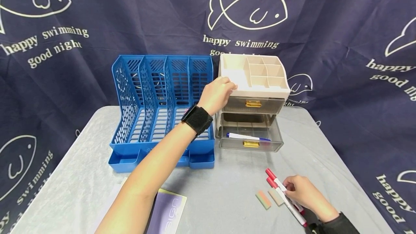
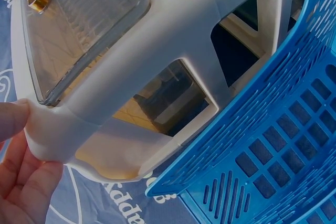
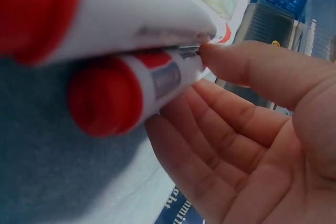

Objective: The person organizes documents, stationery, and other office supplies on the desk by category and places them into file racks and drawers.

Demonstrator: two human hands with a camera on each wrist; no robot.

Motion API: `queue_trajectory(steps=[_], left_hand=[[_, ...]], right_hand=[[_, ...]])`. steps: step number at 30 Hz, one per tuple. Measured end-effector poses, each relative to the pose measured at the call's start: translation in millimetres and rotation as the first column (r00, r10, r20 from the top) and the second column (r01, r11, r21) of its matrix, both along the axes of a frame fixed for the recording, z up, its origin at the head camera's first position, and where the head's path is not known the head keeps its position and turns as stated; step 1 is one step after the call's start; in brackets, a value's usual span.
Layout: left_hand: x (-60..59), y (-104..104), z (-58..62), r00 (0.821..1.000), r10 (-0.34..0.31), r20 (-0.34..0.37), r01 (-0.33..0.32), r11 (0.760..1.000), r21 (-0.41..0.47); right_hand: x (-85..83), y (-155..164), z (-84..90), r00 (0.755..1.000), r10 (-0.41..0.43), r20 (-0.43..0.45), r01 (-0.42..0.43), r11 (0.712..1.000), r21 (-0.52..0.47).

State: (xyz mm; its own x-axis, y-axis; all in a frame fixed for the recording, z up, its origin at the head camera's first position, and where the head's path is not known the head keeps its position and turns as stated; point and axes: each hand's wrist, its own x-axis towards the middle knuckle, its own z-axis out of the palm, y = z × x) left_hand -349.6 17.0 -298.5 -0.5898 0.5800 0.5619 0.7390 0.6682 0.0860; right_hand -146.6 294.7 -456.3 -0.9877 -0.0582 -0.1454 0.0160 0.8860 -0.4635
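Note:
My left hand (image 1: 217, 91) grips the upper front left corner of a white desktop drawer organizer (image 1: 260, 91), thumb and fingers on either side of it in the left wrist view. The organizer's lower drawer (image 1: 269, 144) is pulled out, with a blue-capped white marker (image 1: 243, 137) lying inside; its upper drawer (image 1: 235, 105) is closed. At the front right my right hand (image 1: 303, 192) pinches a red-capped marker (image 3: 163, 80) between thumb and fingers. A second red marker (image 1: 289, 205) lies alongside it, on the near side.
Left of the organizer stands a blue file rack (image 1: 162, 147) with tall dividers. Two small blocks, one orange and green (image 1: 263, 199) and one beige (image 1: 276, 196), lie beside the markers. A purple booklet (image 1: 169, 208) is partly behind my left forearm. A fish-print curtain (image 1: 182, 17) hangs behind the table.

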Motion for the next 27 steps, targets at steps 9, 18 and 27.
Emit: queue_trajectory(steps=[9,18,27], left_hand=[[1.0,1,0.9,1.0,0.0,0.006,0.0,1.0,0.002],[2.0,1,1.0,1.0,0.0,-0.002,0.0,1.0,0.004],[2.7,0,0.6,1.0,0.005,-0.005,-0.005,1.0,0.006]], right_hand=[[0.9,0,3.5,0.999,0.007,-0.039,-0.006,1.0,0.031],[4.4,7,29.3,0.975,0.146,-0.166,-0.134,0.988,0.079],[6.0,3,55.8,0.934,0.247,-0.259,-0.229,0.969,0.096]])
